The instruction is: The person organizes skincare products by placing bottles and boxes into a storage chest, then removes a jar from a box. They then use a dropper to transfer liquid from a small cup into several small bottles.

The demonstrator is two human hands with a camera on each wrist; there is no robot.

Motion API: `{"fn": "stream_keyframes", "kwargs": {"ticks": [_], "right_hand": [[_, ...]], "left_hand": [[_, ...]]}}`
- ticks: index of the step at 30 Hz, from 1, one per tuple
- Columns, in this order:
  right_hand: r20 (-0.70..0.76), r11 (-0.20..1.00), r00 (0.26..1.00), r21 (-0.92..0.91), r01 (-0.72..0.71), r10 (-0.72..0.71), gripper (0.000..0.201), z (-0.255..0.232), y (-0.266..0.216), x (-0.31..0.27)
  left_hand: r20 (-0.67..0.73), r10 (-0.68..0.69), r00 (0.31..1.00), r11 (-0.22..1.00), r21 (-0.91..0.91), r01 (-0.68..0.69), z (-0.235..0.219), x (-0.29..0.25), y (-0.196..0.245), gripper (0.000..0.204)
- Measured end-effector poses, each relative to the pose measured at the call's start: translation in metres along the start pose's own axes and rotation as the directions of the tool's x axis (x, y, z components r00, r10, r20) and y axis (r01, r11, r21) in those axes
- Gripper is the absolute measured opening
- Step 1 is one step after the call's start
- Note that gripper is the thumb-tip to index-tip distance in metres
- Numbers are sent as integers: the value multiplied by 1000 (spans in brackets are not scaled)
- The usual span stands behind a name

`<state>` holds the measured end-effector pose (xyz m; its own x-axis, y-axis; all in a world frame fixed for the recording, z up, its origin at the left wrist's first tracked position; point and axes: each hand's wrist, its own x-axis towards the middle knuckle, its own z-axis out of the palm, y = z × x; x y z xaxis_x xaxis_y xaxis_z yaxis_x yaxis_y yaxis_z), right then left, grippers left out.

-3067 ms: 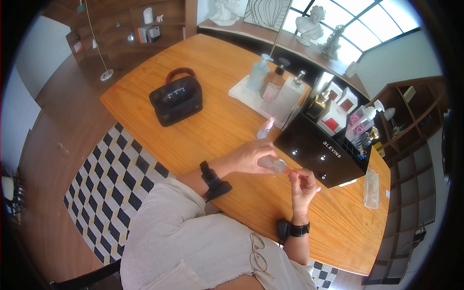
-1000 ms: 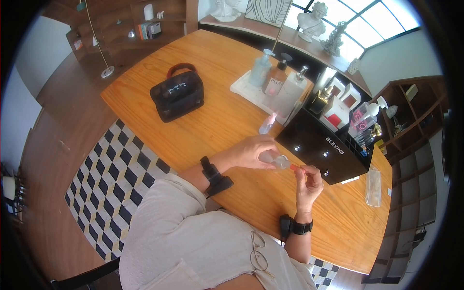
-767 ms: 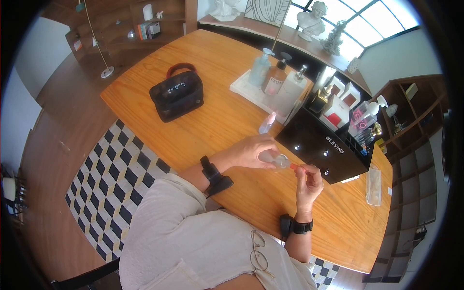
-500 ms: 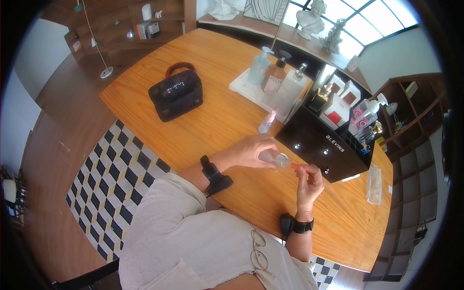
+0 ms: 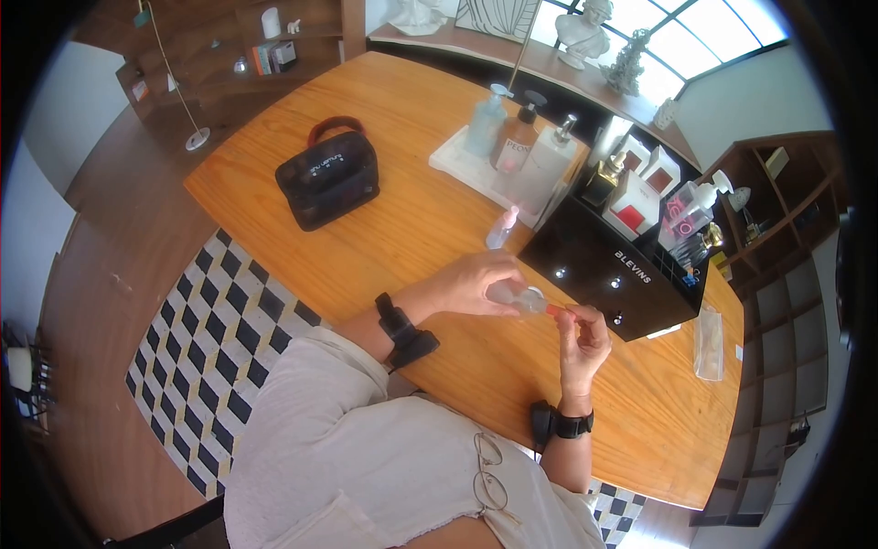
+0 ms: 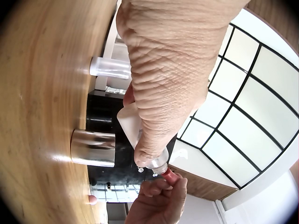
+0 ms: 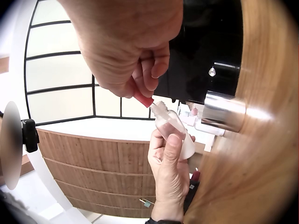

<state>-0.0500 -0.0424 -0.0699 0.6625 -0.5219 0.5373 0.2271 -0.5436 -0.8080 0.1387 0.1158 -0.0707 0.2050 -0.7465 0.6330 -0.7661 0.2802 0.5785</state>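
My left hand (image 5: 476, 285) grips a small clear-frosted bottle (image 7: 180, 140), tilted with its open neck toward the right hand. Between thumb and fingertips, my right hand (image 5: 583, 343) pinches a small red piece (image 7: 143, 99). A thin pale tip extends from that piece to the bottle's mouth in the right wrist view. From the left wrist, the red piece (image 6: 170, 176) lines up right at the bottle neck. Both hands are held over the table, in front of the black drawer box. Beneath them, a shiny metal cylinder (image 6: 93, 148) stands on the table.
The black drawer box (image 5: 590, 274) bears boxes and bottles. Left of it are a small pink-topped bottle (image 5: 502, 228) and a white tray (image 5: 445, 161) with pump bottles. A black bag (image 5: 329, 183) sits farther left. A clear pouch (image 5: 708, 346) lies at the right edge.
Since the earliest frame, both hands have shifted slightly, and more of the red piece shows between the right fingers and the bottle. In the last second the hold looks the same; the head view drifts slightly.
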Motion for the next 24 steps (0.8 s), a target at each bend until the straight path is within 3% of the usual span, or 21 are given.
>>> {"fn": "stream_keyframes", "kwargs": {"ticks": [8, 24], "right_hand": [[-1, 996, 1000, -88, 3, -3, 9, -2, -3, -1], [22, 999, 999, -22, 25, -24, 7, -3, -1, 0]], "left_hand": [[9, -9, 1000, 1000, -6, 9, -2, 1, 2, 34], [5, -3, 1000, 1000, -1, 3, -2, 1, 2, 33]]}}
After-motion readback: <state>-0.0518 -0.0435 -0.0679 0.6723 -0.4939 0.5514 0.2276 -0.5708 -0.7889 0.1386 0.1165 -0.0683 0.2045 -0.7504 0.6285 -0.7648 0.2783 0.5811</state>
